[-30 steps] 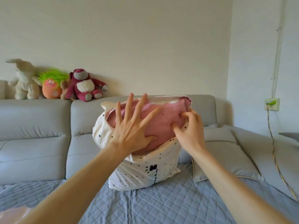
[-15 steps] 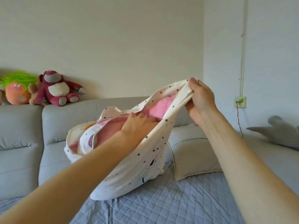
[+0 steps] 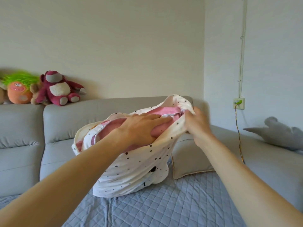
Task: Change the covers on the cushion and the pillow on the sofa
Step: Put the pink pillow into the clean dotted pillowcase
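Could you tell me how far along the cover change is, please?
Done: the pink cushion sits mostly inside the dotted cover. In hand: the left hand presses the cushion while the right hand grips the cover's open edge. Left: closing that opening, then probably the grey pillow beside it.

Grey sofa [image 3: 114,112], blue quilted mat [image 3: 164,207] on the seat. Spotted cushion [image 3: 131,169] on the mat at centre. Grey pillow [image 3: 188,156] at 3 o'clock, plush toys [image 3: 55,89] at 10.

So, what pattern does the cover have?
The cover is white with small dark dots, best seen in the head view, the only view.
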